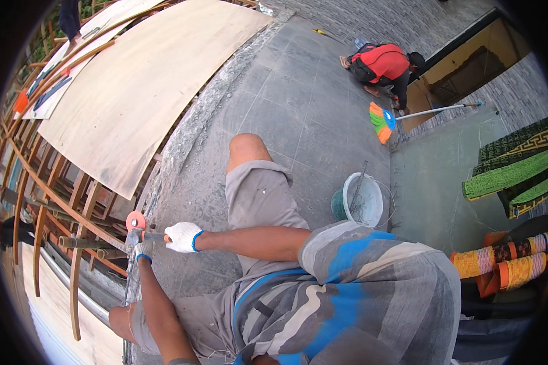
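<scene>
My right hand (pixel 182 237), in a white knit glove with a blue cuff, is closed round the handle of what looks like a hammer (pixel 154 236). Its dark end reaches left to my other hand. My left hand (pixel 144 249), gloved too and partly hidden, seems closed round a tool with a round pink-orange guard (pixel 136 220), probably a chisel. Both hands are together over the rough concrete edge (pixel 181 146) of the tiled floor. The tool's lower end is too small to make out.
Left of the edge lies wooden framing (pixel 82 198) with a plywood sheet (pixel 158 73) on it. A bucket (pixel 355 201) and a broom (pixel 383 121) are on the right. Another person in red (pixel 386 62) crouches by a doorway. Patterned cloths (pixel 511 176) hang at far right.
</scene>
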Available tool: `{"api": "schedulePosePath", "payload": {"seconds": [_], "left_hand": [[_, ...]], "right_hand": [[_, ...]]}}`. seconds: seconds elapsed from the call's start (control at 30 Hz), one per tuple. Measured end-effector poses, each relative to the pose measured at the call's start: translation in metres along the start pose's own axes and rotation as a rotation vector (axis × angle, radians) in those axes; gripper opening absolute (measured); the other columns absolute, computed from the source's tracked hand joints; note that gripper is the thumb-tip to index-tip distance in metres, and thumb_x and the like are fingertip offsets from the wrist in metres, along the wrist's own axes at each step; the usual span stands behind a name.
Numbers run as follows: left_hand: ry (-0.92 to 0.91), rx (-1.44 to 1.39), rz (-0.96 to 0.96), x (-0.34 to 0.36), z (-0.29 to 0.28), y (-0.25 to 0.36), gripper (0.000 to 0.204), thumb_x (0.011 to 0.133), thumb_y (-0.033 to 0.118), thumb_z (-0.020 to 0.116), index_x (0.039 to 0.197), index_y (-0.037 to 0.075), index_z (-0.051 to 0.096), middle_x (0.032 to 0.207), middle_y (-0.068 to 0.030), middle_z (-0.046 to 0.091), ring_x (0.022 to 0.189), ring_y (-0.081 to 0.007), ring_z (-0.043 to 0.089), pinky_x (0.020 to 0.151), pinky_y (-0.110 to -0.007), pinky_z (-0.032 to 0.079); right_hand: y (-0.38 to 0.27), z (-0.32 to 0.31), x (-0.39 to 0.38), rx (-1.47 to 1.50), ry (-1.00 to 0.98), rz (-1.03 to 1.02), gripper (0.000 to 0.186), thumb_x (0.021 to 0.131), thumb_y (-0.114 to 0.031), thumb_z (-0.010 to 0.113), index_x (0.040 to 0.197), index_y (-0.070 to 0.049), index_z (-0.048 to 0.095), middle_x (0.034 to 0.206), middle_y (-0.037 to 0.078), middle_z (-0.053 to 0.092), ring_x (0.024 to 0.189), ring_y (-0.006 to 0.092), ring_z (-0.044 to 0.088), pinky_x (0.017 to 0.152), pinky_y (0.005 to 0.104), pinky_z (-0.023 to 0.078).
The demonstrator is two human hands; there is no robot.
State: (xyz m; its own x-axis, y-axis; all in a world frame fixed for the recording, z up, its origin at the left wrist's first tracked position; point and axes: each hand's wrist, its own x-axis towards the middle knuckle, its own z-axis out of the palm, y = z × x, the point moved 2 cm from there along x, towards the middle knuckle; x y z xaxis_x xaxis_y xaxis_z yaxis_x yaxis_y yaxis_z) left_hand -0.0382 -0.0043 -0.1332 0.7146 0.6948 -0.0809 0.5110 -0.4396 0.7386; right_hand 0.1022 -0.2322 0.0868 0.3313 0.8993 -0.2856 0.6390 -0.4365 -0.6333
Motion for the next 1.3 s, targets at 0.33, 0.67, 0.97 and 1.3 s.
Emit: {"api": "schedulePosePath", "payload": {"seconds": [0.33, 0.67, 0.97, 1.3], "left_hand": [[-0.022, -0.069, -0.035, 0.005, 0.0, 0.0, 0.021, 0.1, 0.012, 0.062, 0.119, 0.004, 0.063, 0.115, -0.0147, 0.066, 0.104, -0.0281, 0.061, 0.094, -0.042, 0.051], [-0.027, -0.068, -0.042, 0.013, -0.003, -0.001, 0.025, 0.104, 0.015, 0.059, 0.125, 0.003, 0.063, 0.12, -0.0166, 0.069, 0.11, -0.0298, 0.063, 0.098, -0.045, 0.051], [-0.002, -0.074, -0.054, 0.005, -0.015, 0.021, 0.027, 0.104, 0.016, 0.059, 0.127, 0.003, 0.063, 0.123, -0.0167, 0.069, 0.113, -0.0298, 0.063, 0.099, -0.044, 0.051], [0.013, -0.1, -0.06, 0.004, -0.012, 0.027, 0.03, 0.103, 0.016, 0.06, 0.13, 0.003, 0.063, 0.126, -0.0168, 0.069, 0.118, -0.0299, 0.063, 0.101, -0.044, 0.05]], "right_hand": [[0.001, 0.011, -0.006, 0.071, 0.042, 0.039, 0.035, 0.093, -0.038, 0.069, 0.103, -0.004, 0.067, 0.1, 0.024, 0.074, 0.098, 0.0456, 0.072, 0.087, 0.0565, 0.054], [-0.004, 0.01, -0.01, 0.119, 0.097, 0.032, 0.035, 0.087, -0.037, 0.072, 0.101, -0.005, 0.07, 0.097, 0.025, 0.074, 0.096, 0.0467, 0.072, 0.085, 0.0574, 0.055], [-0.007, 0.01, -0.012, 0.141, 0.091, 0.014, 0.033, 0.09, -0.037, 0.068, 0.101, -0.005, 0.067, 0.095, 0.026, 0.073, 0.093, 0.0483, 0.071, 0.083, 0.0584, 0.053], [-0.004, 0.012, -0.01, 0.123, 0.086, -0.006, 0.033, 0.093, -0.038, 0.067, 0.101, -0.005, 0.065, 0.095, 0.027, 0.073, 0.094, 0.0493, 0.07, 0.082, 0.0582, 0.053]]}}
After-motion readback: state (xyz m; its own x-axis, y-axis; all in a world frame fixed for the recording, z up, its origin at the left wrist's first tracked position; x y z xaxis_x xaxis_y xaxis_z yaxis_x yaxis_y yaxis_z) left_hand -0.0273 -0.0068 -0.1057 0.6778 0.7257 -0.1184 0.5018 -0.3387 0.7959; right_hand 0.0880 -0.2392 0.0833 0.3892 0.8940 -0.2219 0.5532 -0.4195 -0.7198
